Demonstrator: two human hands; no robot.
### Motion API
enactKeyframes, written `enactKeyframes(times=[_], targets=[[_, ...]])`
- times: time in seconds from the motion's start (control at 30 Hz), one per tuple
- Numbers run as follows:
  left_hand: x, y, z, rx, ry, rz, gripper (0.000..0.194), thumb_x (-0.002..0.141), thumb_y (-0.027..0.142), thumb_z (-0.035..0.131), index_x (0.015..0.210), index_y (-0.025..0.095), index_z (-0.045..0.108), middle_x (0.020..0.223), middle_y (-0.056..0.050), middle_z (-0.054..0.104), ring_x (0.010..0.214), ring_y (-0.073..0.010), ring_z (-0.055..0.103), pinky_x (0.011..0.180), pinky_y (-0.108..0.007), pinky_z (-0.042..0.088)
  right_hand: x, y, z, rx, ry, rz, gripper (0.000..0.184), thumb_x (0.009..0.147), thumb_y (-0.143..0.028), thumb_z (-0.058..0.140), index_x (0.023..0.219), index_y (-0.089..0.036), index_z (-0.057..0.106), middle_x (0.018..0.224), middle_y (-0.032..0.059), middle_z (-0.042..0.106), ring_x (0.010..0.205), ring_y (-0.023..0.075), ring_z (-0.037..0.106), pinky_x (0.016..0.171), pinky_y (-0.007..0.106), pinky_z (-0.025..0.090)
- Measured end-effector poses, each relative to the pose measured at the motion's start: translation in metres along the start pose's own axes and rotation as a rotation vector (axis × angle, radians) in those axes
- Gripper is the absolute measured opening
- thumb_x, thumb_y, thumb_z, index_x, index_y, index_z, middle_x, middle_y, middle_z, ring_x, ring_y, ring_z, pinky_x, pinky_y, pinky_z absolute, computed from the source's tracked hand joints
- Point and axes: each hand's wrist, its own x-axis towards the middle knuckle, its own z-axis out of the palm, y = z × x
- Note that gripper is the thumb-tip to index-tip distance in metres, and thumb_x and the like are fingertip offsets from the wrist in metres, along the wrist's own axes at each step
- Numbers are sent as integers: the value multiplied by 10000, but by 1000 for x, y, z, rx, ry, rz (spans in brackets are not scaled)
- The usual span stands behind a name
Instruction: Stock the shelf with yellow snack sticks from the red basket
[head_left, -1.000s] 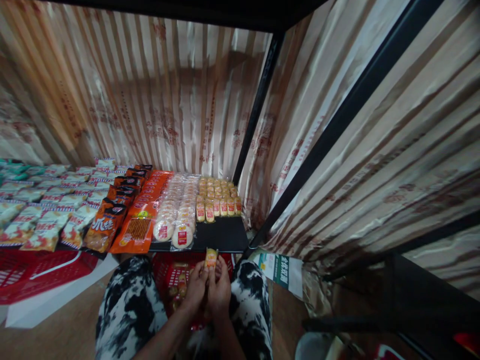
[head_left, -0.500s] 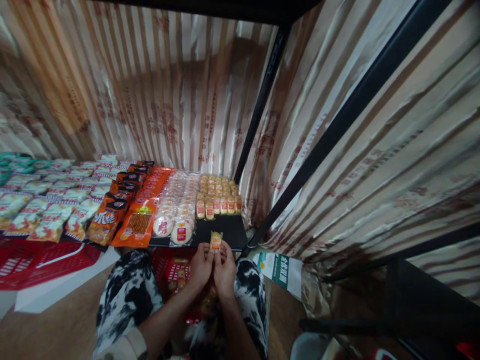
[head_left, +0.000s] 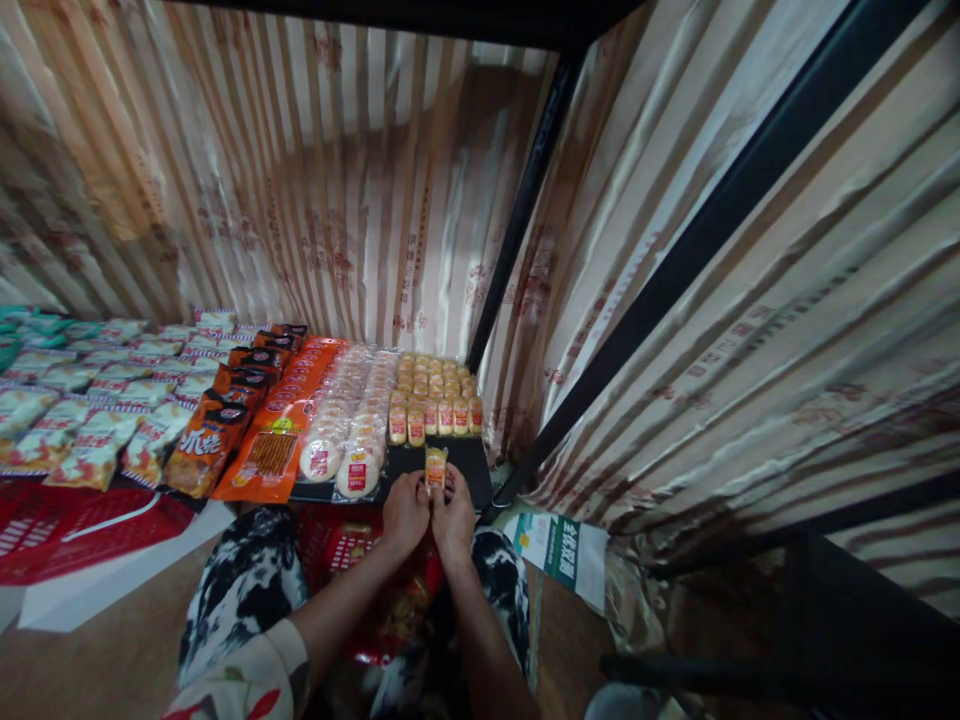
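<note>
A small yellow snack packet [head_left: 436, 466] in clear wrap with an orange-red label stands upright between my fingertips. My left hand [head_left: 406, 514] grips its left side and my right hand [head_left: 454, 513] its right, both with fingers closed. They are over the front part of the black shelf [head_left: 470, 462]. Behind them, rows of matching yellow packets [head_left: 439, 390] lie at the shelf's right end. Round white rice crackers [head_left: 357, 472] in clear wrap form two rows to their left. Below my arms, a red basket [head_left: 319, 535] between my knees holds more yellow packets, partly hidden by my forearms.
Orange snack bags [head_left: 274, 450], orange-and-black bags [head_left: 204, 445] and white bags [head_left: 94, 440] fill the shelf leftward. A second red basket [head_left: 90, 530] is at lower left. Black metal posts [head_left: 525, 215] and a striped curtain [head_left: 360, 180] bound the back and right.
Both hands have moved forward and up with the yellow packet, from above the red basket to over the shelf's front part. The packet stays held between them.
</note>
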Motion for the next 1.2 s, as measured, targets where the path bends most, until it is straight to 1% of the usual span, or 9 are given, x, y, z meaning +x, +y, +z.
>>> enactKeyframes(times=[0.1,0.27,0.4,0.67,0.8,0.9,1.03,1.13,1.2], targets=[[7,2,1,-1,9,8,339,846,123,360,1098,136,586,1032,-93,621,993,-168,558,889,-261,406,8,2,2,-9,3,-20,411,781,-316,453,1150,-156,537,1080,126,627,901,214,618,843,372,483],[16,1,5,-43,9,30,379,791,65,378,1104,145,576,1039,-79,633,989,-165,557,910,-274,407,20,3,6,-21,17,-38,415,787,-308,436,1155,-140,527,1069,130,625,905,212,616,846,365,479],[19,-1,7,-67,12,38,405,775,60,381,1117,165,571,1065,-61,643,994,-165,555,922,-283,411,29,3,8,-26,25,-36,408,786,-307,431,1149,-146,527,1058,124,628,879,205,622,811,349,491],[23,-1,11,-48,26,89,462,737,41,389,1150,156,560,1095,-70,621,1069,-172,514,968,-287,404,43,8,12,-37,42,-41,403,784,-279,428,1156,-154,521,1041,109,644,906,201,620,835,354,479],[29,-1,12,-11,26,131,499,716,27,396,1166,180,551,1084,-66,609,1083,-175,496,980,-292,404,53,11,17,-9,60,-57,413,791,-273,433,1177,-149,511,1066,118,638,931,197,614,830,349,483],[34,-1,13,13,38,189,531,698,9,390,1179,179,540,1096,-67,600,1095,-172,483,985,-289,407,60,13,21,-12,78,-61,422,794,-269,434,1190,-142,505,1074,128,633,930,196,614,837,353,479],[42,-3,12,66,92,281,554,664,-15,390,1172,143,545,1215,-79,561,1189,-189,414,1047,-343,365,69,13,25,-15,75,-68,434,795,-272,426,1198,-128,497,1072,136,630,937,196,608,847,350,472],[48,-7,10,131,127,328,532,672,3,413,1170,124,554,1287,-89,520,1241,-220,368,1076,-400,336,74,14,29,-35,81,-88,452,796,-275,416,1212,-112,488,1084,147,622,944,204,603,859,363,464],[53,-11,10,164,131,353,527,680,9,415,1180,102,553,1307,-98,510,1255,-235,356,1084,-418,327,78,16,31,-52,93,-99,449,798,-277,412,1202,-101,495,1085,158,618,950,212,598,870,375,456]])
